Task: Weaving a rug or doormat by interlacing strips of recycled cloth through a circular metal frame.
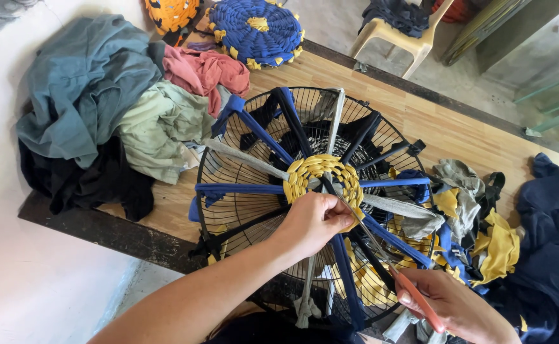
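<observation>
Yellow woven disc (pixel 321 178) centred on black wire fan guard (pixel 241 210) atop wooden table (pixel 432 127); left hand (pixel 314 220) pinching its edge, right hand (pixel 448 306) gripping orange-handled scissors (pixel 381 255), blades near weave.

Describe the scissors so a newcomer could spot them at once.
Start at the round black fan guard on the wooden table. At its lower right edge, the right hand holds the scissors: orange handles, thin metal blades pointing toward the yellow woven centre.
</observation>
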